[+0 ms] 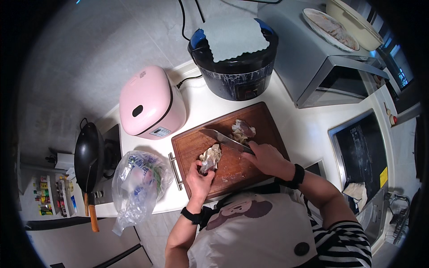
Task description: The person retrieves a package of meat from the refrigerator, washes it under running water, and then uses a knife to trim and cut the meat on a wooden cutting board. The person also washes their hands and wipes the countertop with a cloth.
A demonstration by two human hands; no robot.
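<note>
My left hand (199, 181) grips a piece of raw, skin-on meat (211, 157) near the left side of a wooden cutting board (192, 142). In my right hand (268, 159) is a kitchen knife (228, 139), held by its dark handle. Its blade points to the upper left, above the board and beyond the held piece. More raw meat (244, 129) lies on the far part of the board, behind the knife. Small scraps (233, 177) dot the wood near the front edge. A metal handle (175, 171) is fixed to the board's left end.
Left of the board sits a clear plastic bag (140, 184) with greens inside. A pink rice cooker (147, 100) and a black electric cooker (238, 80) topped by a cloth stand behind. A wok (88, 157) is at left, a microwave (321, 80) at right, a sink (360, 150) beyond.
</note>
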